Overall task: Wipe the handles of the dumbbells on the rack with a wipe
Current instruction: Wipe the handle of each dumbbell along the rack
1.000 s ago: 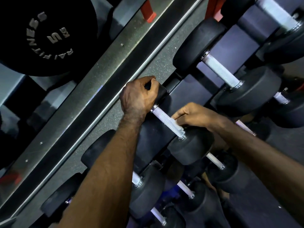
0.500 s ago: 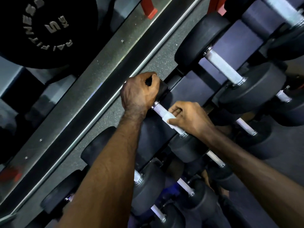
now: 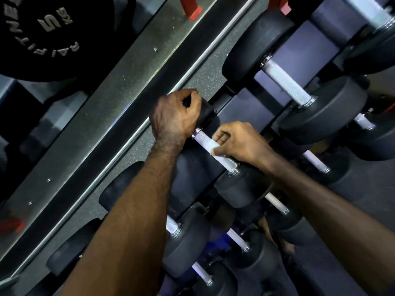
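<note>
Gripping the black rubber dumbbell head (image 3: 206,113) with your left hand (image 3: 174,116), you pinch a white wipe (image 3: 210,147) around the knurled steel handle (image 3: 215,149) with your right hand (image 3: 241,142), on the dark tiered rack (image 3: 245,105).

Right hand (image 3: 241,142) has slid up the dumbbell handle (image 3: 201,138), away from the near weight head (image 3: 239,186) and toward the far end. White wipe (image 3: 211,147), a second ago bunched at the near collar, now sits wrapped about mid-handle. A short stretch of bare knurled metal shows below the wipe.
</note>
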Tool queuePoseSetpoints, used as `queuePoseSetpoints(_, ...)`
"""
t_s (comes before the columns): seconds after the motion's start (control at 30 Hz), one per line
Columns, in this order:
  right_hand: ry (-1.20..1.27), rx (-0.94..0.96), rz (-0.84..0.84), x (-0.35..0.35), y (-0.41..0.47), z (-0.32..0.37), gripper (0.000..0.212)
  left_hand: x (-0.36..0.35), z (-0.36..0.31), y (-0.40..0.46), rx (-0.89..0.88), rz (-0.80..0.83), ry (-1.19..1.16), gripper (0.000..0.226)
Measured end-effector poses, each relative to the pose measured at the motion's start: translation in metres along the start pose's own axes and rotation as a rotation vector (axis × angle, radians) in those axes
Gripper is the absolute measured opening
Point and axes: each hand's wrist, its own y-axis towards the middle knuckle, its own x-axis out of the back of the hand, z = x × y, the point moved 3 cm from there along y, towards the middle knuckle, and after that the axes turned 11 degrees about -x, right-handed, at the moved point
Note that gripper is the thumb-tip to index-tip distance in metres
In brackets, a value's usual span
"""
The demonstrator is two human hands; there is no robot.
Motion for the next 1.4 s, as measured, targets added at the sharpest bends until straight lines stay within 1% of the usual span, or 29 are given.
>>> queuePoseSetpoints(0.07, 0.030, 0.004, 0.017, -0.001, 0.006, 0.000, 0.022, -0.001, 0.000, 0.001, 0.004, 0.013, 0.002, 0.035)
queuePoseSetpoints(0.13, -0.029, -0.026, 0.049, 0.003, 0.003, -0.013, 0.018, 0.000, 0.001, 0.002, 0.005, 0.021, -0.006, 0.034)
queuePoseSetpoints(0.2, -0.093, -0.055, 0.152, 0.006, -0.001, -0.026, 0.012, 0.001, 0.001, 0.002, 0.000, 0.027, -0.015, 0.035)
queuePoseSetpoints(0.23, -0.082, -0.060, 0.204, 0.005, 0.001, -0.027, 0.014, 0.001, 0.002, 0.002, 0.001, 0.035, -0.018, 0.034)
queuePoseSetpoints(0.3, 0.048, -0.100, 0.263, 0.002, 0.011, -0.016, 0.020, 0.000, 0.001, 0.002, 0.001, 0.046, -0.013, 0.034)
queuePoseSetpoints(0.4, 0.252, -0.199, 0.334, -0.014, 0.031, 0.006, 0.007, -0.001, 0.001, 0.003, -0.002, 0.024, 0.014, 0.034)
queuePoseSetpoints(0.43, 0.297, -0.240, 0.379, -0.019, 0.033, 0.007, 0.009, 0.000, 0.002, 0.002, -0.001, 0.020, 0.012, 0.033)
queuePoseSetpoints(0.53, 0.327, -0.311, 0.563, -0.031, 0.027, -0.004, 0.024, 0.001, 0.000, 0.002, 0.004, 0.020, -0.009, 0.032)
queuePoseSetpoints(0.6, 0.325, -0.343, 0.621, -0.033, 0.023, -0.008, 0.022, 0.001, -0.001, 0.000, 0.003, 0.021, -0.011, 0.032)
queuePoseSetpoints(0.63, 0.324, -0.334, 0.615, -0.035, 0.026, -0.004, 0.024, 0.001, 0.000, 0.001, 0.005, 0.021, -0.011, 0.032)
queuePoseSetpoints(0.77, 0.278, -0.275, 0.483, -0.043, 0.041, 0.020, 0.034, 0.001, -0.001, 0.001, 0.006, 0.012, 0.002, 0.031)
queuePoseSetpoints(0.8, 0.272, -0.272, 0.453, -0.045, 0.041, 0.020, 0.034, 0.002, -0.002, 0.001, 0.004, 0.014, 0.006, 0.030)
queuePoseSetpoints(0.87, 0.269, -0.276, 0.427, -0.045, 0.035, 0.013, 0.025, 0.002, -0.002, 0.000, 0.007, 0.019, 0.001, 0.030)
queuePoseSetpoints(0.93, 0.259, -0.279, 0.429, -0.042, 0.026, 0.006, 0.015, 0.002, -0.002, 0.001, 0.000, 0.018, -0.005, 0.031)
queuePoseSetpoints(1.13, 0.219, -0.210, 0.395, -0.038, 0.043, 0.028, 0.015, 0.001, 0.000, 0.002, -0.011, 0.006, 0.001, 0.030)
queuePoseSetpoints(1.23, 0.259, -0.252, 0.429, -0.038, 0.034, 0.012, 0.014, 0.000, 0.000, 0.001, -0.013, 0.013, 0.001, 0.030)
queuePoseSetpoints(1.3, 0.234, -0.298, 0.473, -0.038, 0.022, -0.005, 0.012, 0.000, 0.000, 0.001, -0.025, 0.009, -0.004, 0.031)
queuePoseSetpoints(1.37, 0.189, -0.287, 0.508, -0.035, 0.019, -0.008, 0.010, 0.000, 0.002, 0.002, -0.027, -0.001, 0.000, 0.031)
queuePoseSetpoints(1.4, 0.173, -0.259, 0.489, -0.033, 0.022, -0.003, 0.011, 0.000, 0.001, 0.002, -0.027, -0.001, 0.005, 0.031)
